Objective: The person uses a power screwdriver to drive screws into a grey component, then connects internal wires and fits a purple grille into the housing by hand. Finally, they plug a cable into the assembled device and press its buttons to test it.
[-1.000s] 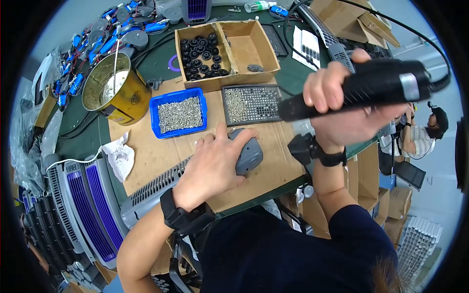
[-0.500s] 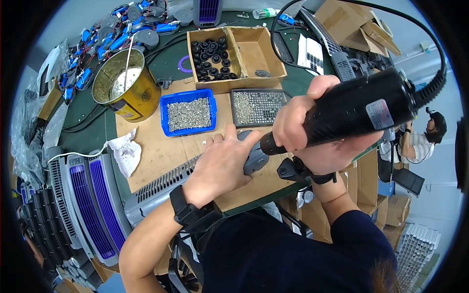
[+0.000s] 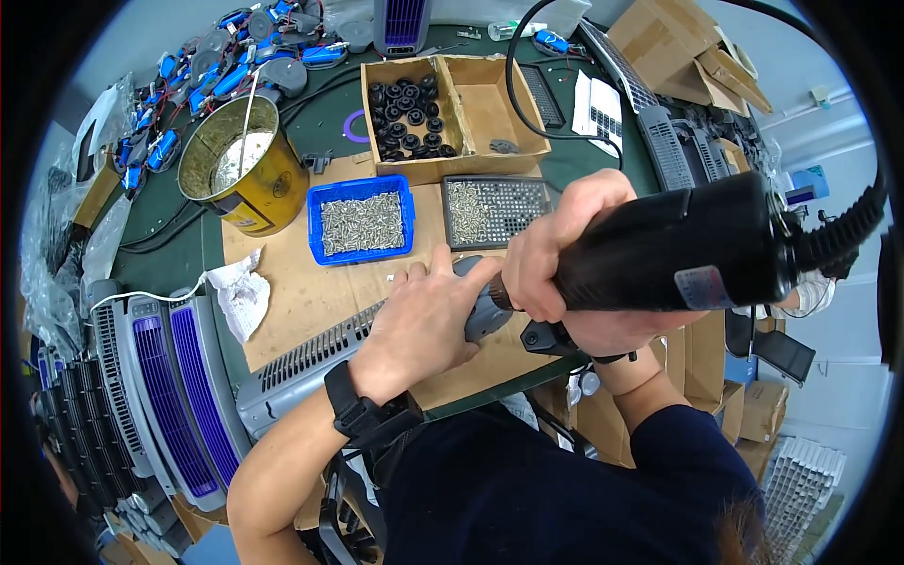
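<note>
A long grey slotted plastic housing [image 3: 311, 356] lies slantwise across the cardboard on the table. My left hand [image 3: 410, 325] grips it near its rounded right end, with index finger and thumb stretched over it. In my right hand [image 3: 535, 268] is a thick black corded electric screwdriver [image 3: 664, 250], held almost level. Its nose points left at the housing's rounded end, but my fingers hide the tip and any screw there. Just beyond the hands sit a blue tray [image 3: 314, 226] of small silver screws [image 3: 363, 223] and a black perforated screw tray [image 3: 521, 209], its left part heaped with screws.
A divided cardboard box [image 3: 499, 94] with black wheel-like parts stands behind the trays. To its left are a yellow tin [image 3: 273, 188] and crumpled paper [image 3: 240, 299]. Grey-and-purple slotted units [image 3: 174, 405] stand at left. The screwdriver's cable [image 3: 513, 85] loops overhead; someone sits far right.
My right hand and the screwdriver have shifted slightly left and down, and the screwdriver lies more level. The cable has swung with it. My left hand stays on the housing.
</note>
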Tool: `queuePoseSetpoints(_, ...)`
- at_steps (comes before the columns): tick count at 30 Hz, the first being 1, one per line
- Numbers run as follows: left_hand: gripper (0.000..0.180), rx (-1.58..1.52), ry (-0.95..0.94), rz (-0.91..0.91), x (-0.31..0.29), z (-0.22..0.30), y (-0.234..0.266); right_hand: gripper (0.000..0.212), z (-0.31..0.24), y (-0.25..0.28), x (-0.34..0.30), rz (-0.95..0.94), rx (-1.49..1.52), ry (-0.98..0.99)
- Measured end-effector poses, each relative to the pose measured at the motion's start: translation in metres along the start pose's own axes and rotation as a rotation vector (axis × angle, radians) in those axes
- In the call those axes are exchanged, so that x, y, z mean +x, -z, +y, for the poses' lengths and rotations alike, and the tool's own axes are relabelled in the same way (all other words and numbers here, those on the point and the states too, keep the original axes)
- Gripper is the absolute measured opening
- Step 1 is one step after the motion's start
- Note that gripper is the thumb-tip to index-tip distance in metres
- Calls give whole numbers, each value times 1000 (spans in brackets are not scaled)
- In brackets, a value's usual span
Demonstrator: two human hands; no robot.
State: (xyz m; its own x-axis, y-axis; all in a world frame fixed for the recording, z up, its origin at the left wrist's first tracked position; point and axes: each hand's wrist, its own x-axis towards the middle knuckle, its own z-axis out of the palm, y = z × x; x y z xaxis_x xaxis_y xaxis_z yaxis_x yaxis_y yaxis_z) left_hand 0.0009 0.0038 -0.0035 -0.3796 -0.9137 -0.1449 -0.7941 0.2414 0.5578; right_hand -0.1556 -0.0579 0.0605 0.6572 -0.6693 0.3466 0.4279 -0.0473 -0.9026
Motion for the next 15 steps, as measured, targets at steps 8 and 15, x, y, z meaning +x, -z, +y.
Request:
queuePoseSetpoints(8,89,13,7,37,-3,-2,-3,99,15,7,2,90,226,247)
queuePoseSetpoints(15,102,382,107,128,-10,15,-23,93,22,75,15,329,22,407)
